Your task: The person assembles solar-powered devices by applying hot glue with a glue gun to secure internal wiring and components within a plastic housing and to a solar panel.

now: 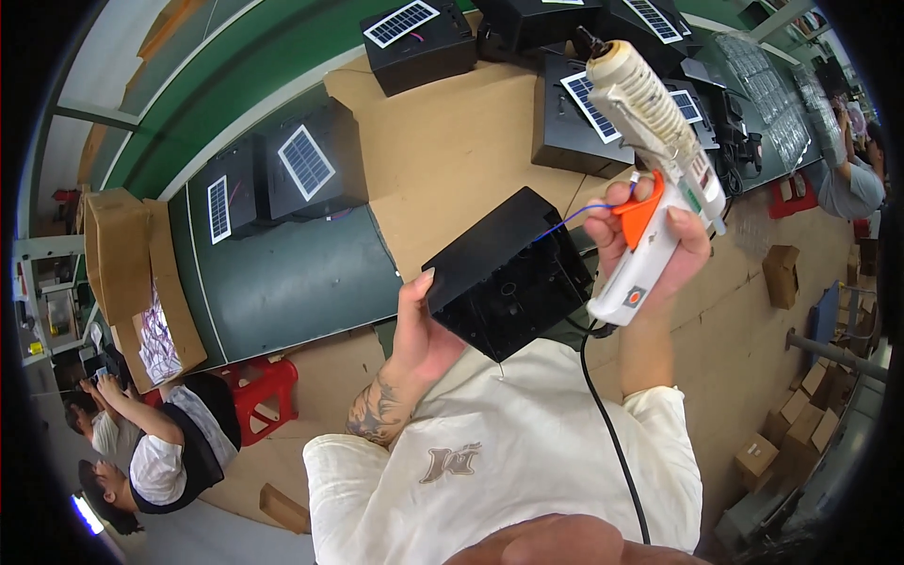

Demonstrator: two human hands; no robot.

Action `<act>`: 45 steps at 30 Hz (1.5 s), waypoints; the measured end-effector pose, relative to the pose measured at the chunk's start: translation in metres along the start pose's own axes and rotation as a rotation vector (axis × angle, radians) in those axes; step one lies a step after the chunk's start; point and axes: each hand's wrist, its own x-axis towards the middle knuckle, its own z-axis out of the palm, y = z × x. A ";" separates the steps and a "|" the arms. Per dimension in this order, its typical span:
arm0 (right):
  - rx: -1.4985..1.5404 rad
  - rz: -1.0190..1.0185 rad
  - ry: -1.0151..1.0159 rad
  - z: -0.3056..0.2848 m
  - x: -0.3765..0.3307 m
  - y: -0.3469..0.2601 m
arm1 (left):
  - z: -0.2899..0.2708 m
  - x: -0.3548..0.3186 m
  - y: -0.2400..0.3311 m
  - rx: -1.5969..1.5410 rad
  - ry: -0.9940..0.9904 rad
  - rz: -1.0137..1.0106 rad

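Observation:
My left hand point(426, 331) grips the near left corner of an open black plastic box point(494, 240), thumb on its outer wall. The box is tilted, so its hollow inside shows. A white hot glue gun point(650, 118) with an orange trigger point(640, 218) is in my right hand point(686, 247), its dark nozzle pointing up and away from the box. From inside the box a thin blue wire point(576, 215) runs to the fingertips of my right hand, beside the trigger. A black cord point(595, 386) hangs from the gun's handle across my shirt.
Several black boxes with small solar panels point(306, 162) stand on the green bench point(292, 273) and around a cardboard sheet point(433, 132). At left, an open carton point(179, 320) holds wires, near a red stool point(268, 400) and seated people. Clear-wrapped packs point(763, 85) lie far right.

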 end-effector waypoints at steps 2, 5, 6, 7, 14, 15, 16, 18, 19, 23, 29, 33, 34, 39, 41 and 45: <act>0.014 -0.042 -0.045 -0.004 0.002 -0.006 | -0.003 0.000 0.000 0.010 -0.001 -0.072; -0.061 -0.041 -0.116 -0.003 0.002 -0.014 | -0.006 0.000 -0.004 -0.079 -0.022 -0.144; -0.062 -0.037 -0.114 0.000 0.003 -0.016 | -0.006 0.001 -0.004 -0.083 -0.019 -0.144; -0.135 -0.057 -0.104 0.004 0.007 -0.019 | -0.004 0.003 -0.002 -0.093 -0.043 -0.179; -0.892 -0.025 0.043 -0.012 0.000 -0.064 | -0.006 0.005 0.005 -0.267 -0.116 -0.249; -0.991 -0.038 0.109 -0.014 -0.006 -0.067 | -0.005 0.005 0.008 -0.279 -0.113 -0.237; -1.024 -0.078 0.189 -0.012 -0.013 -0.066 | -0.004 0.006 0.009 -0.284 -0.103 -0.224; -1.162 -0.143 0.086 -0.012 -0.026 -0.063 | -0.003 0.009 0.013 -0.305 -0.091 -0.218; -1.282 -0.219 -0.026 -0.015 -0.035 -0.061 | -0.004 0.010 0.013 -0.325 -0.094 -0.190; -0.773 0.070 -0.252 -0.016 -0.051 -0.020 | 0.006 0.008 0.017 -0.313 -0.015 -0.088; -1.277 0.304 -0.142 0.006 -0.040 0.008 | 0.009 0.007 0.017 -0.313 -0.086 0.009; -1.412 0.296 -0.127 0.007 -0.033 0.011 | 0.013 0.004 0.017 -0.319 0.007 0.069; -1.372 0.290 -0.110 0.006 -0.032 0.013 | 0.014 0.004 0.016 -0.282 0.024 0.099; -1.508 0.283 -0.122 0.005 -0.029 0.016 | 0.016 0.005 0.018 -0.235 0.027 0.132; -1.481 0.265 -0.142 0.006 -0.027 0.017 | 0.016 0.006 0.019 -0.214 0.016 0.133; -1.761 0.146 -0.347 0.007 -0.024 0.022 | 0.014 0.004 0.018 -0.212 0.049 0.146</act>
